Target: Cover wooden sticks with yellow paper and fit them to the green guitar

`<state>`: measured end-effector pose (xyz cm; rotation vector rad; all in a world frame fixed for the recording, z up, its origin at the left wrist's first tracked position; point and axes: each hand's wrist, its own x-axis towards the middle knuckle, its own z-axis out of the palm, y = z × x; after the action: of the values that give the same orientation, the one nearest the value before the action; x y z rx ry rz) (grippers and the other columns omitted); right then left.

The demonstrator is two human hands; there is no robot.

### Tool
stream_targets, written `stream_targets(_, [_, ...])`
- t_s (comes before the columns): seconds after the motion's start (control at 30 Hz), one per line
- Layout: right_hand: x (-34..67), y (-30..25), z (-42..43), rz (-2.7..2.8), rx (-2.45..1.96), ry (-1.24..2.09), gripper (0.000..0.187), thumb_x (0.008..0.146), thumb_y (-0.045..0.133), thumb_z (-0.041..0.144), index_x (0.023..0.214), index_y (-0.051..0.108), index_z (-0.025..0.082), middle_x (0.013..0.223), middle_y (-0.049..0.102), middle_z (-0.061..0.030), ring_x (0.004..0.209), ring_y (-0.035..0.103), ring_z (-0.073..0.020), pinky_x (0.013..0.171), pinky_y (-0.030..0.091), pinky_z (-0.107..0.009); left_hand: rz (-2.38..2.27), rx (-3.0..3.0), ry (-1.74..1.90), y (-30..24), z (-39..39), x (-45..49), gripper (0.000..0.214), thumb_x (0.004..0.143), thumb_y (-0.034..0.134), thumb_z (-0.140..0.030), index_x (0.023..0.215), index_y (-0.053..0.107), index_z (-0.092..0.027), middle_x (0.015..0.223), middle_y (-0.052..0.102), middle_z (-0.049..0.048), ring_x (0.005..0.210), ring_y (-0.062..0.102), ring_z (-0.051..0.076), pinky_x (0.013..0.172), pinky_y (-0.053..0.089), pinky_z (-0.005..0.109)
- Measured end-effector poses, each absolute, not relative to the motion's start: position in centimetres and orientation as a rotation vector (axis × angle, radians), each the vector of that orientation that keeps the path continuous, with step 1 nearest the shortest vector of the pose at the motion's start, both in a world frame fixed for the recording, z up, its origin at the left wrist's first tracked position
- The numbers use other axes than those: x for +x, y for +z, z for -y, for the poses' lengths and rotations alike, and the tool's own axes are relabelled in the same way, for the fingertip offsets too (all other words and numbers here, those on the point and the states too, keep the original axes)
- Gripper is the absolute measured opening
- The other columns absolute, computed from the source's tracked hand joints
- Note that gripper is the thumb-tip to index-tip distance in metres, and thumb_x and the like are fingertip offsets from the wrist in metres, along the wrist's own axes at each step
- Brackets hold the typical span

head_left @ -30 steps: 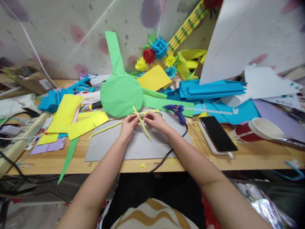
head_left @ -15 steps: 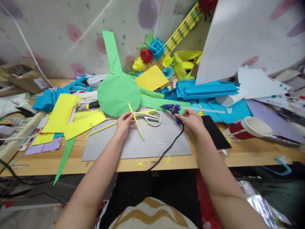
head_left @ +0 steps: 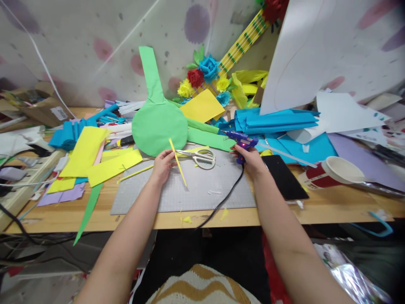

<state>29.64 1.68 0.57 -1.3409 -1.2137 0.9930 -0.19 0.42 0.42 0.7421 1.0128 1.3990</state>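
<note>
Currently your left hand [head_left: 163, 164] is closed on a yellow strip [head_left: 181, 169], pinched between thumb and fingers near its upper end. The strip slants down and to the right over the grey mat [head_left: 190, 196], which lies at the middle of the near edge of the tabletop [head_left: 319, 210]. Whether the strip's lower tip touches the mat cannot be told. Your right hand [head_left: 253, 159] is wrapped round the handle of a blue glue gun [head_left: 236, 136], held at the mat's far right corner with the nozzle pointing left. A small red light shows on the gun just above your fingers. A black cord [head_left: 221, 202] runs from under that hand across the right part of the mat and drops over the near edge. White-handled scissors [head_left: 202, 157] lie flat at the mat's far edge, between your two hands and touched by neither. A round green cutout [head_left: 160, 126] with a long neck lies just beyond your left hand, the neck leaning up the wall. A dark phone [head_left: 283, 176] lies just right of your right wrist. A red and white cup [head_left: 329, 171] lies on its side further right. Yellow sheets [head_left: 104, 162] cover the left part of the tabletop, folded blue paper [head_left: 275, 120] is stacked beyond the gun, and paper flowers [head_left: 202, 78] sit at the far edge.
</note>
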Motion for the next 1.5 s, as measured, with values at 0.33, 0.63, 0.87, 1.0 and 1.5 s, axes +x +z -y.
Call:
stream_targets(0.33, [23.8,4.9,-0.8,1.850,-1.267,1.321,0.040,0.068,0.056,0.052,0.069,0.060,0.012,0.051,0.046,0.0023,0.045,0.039,-0.0061,0.043,0.030,-0.020,-0.989,0.807,1.222,0.5,-0.7,-0.6,0.025,0.056,0.072,-0.025,0.078,0.064,-0.014,0.068,0.063,0.0015,0.054,0.055,0.007,0.045,0.044,0.017])
stream_targets(0.63, [21.9,2.3,0.0,1.720,-1.340,1.288,0.040,0.064,0.057,0.053,0.063,0.056,0.013,0.049,0.048,0.0015,0.044,0.041,-0.0072,0.044,0.033,-0.021,-1.024,0.862,1.164,0.9,-0.3,-0.6,0.030,0.055,0.074,-0.027,0.079,0.064,-0.013,0.070,0.062,0.0008,0.056,0.054,0.007,0.044,0.044,0.016])
stream_targets(0.87, [21.7,1.8,0.0,1.716,-1.339,1.247,0.038,0.064,0.059,0.052,0.064,0.055,0.014,0.051,0.050,0.0017,0.044,0.041,-0.0070,0.044,0.031,-0.021,-1.032,0.939,1.102,0.7,-0.1,-0.6,0.032,0.055,0.074,-0.032,0.081,0.065,-0.015,0.075,0.061,0.0015,0.059,0.053,0.006,0.045,0.043,0.016])
stream_targets(1.0, [21.7,1.6,0.0,1.745,-1.331,1.258,0.039,0.063,0.059,0.052,0.065,0.055,0.014,0.055,0.053,0.0006,0.045,0.041,-0.0071,0.045,0.032,-0.021,-1.063,0.988,1.074,0.7,-0.1,-0.6,0.036,0.056,0.072,-0.035,0.084,0.065,-0.014,0.080,0.062,0.0033,0.060,0.052,0.008,0.045,0.043,0.017])
stream_targets(1.5, [21.9,1.5,0.0,1.760,-1.353,1.217,0.040,0.062,0.059,0.053,0.068,0.057,0.014,0.054,0.051,0.0014,0.049,0.042,-0.0084,0.050,0.034,-0.023,-1.085,1.017,1.045,0.5,-0.1,-0.7,0.036,0.056,0.072,-0.037,0.084,0.066,-0.015,0.079,0.062,0.0031,0.059,0.052,0.008,0.047,0.042,0.019])
